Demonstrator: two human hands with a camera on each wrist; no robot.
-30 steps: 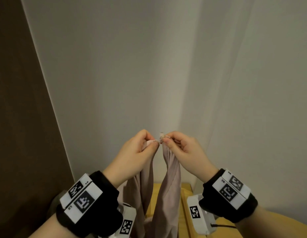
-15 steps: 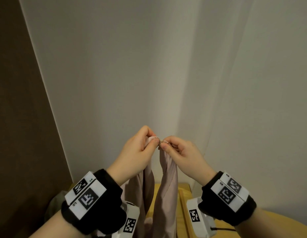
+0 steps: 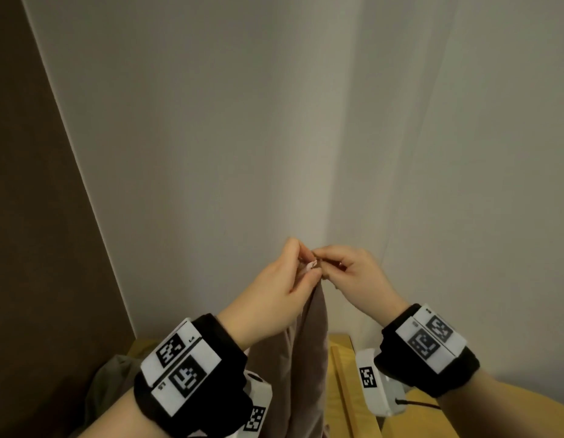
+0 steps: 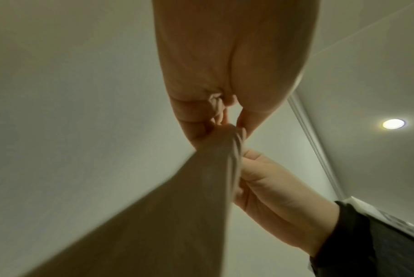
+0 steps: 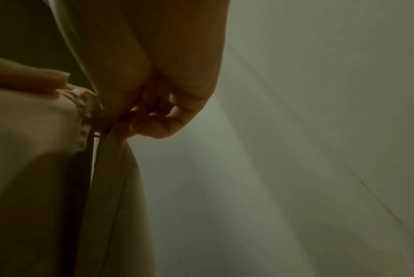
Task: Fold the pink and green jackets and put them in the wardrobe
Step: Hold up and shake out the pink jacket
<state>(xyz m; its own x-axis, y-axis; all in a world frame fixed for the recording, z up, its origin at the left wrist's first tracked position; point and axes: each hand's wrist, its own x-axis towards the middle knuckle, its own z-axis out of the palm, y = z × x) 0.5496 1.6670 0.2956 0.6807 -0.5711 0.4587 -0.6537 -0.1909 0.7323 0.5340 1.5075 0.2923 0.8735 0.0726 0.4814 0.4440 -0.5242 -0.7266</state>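
Hands meet at centre of head view, raised before a pale wall corner. Left hand (image 3: 274, 298) pinches the top edge of the pink jacket (image 3: 309, 352) between thumb and curled fingers; right hand (image 3: 356, 279) comes in from 3 o'clock, fingers curled, pinching the same top edge beside it. Jacket is thin, matte, dusty-pink cloth, gathered to a narrow point at the fingertips and hanging straight down toward 6 o'clock in long soft folds, lower part cut off by the frame edge. Left wrist view: cloth (image 4: 177, 215) blurred, fanning wide from the pinch, fine pleats near the grip. Right wrist view is dim; a crinkled seam with what may be a zipper line (image 5: 90, 120) runs down the cloth, detail too murky to be sure. Small pale bit between the fingertips in head view, cannot tell what it is. Olive-green fabric (image 3: 107, 384), rumpled, lies at 8 o'clock, mostly hidden behind the left wrist band; likely the green jacket, but too little shows. Yellow wooden surface (image 3: 353, 390), smooth with a raised slat, lies below at 5 o'clock. Dark brown flat panel (image 3: 37, 216) fills the 9 o'clock side. Round ceiling light (image 4: 393, 123) glows in left wrist view.
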